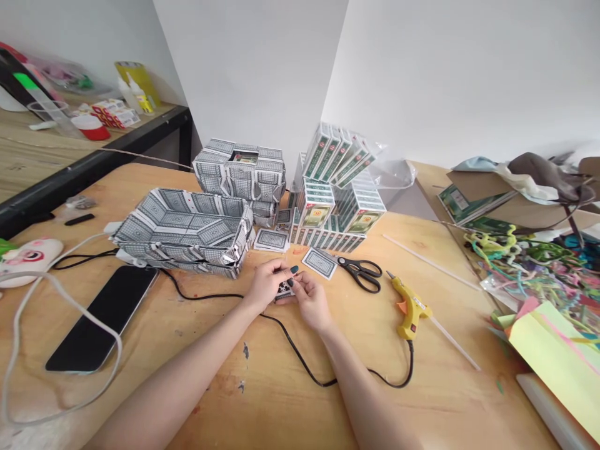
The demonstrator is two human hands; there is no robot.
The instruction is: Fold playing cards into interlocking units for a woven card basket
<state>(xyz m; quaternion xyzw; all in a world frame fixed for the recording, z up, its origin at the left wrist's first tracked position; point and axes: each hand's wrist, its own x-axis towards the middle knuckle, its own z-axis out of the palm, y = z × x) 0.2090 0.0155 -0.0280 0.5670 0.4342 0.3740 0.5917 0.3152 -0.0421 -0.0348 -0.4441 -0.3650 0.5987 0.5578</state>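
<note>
Close together over the middle of the table, my left hand [270, 281] and my right hand [310, 299] both pinch a playing card [284, 289]. Its dark-figured side faces up between my fingertips; most of it is hidden by them. Just beyond lies a stack of playing cards [272, 240], backs up. A single grey-backed card [319, 262] rests to the right, beside black-handled scissors [360, 272]. Left of my hands stands an open box built of playing cards [187, 234]. Behind it is a bulkier card-built structure [239, 169] with an opening on top.
Boxed card decks [328, 206] are piled against the wall. A yellow glue gun [412, 309] lies at the right, its black cord crossing under my forearms. A phone [103, 319] with a white cable [65, 281] lies left. Colourful pipe cleaners [534, 262] and paper [557, 356] crowd the right edge.
</note>
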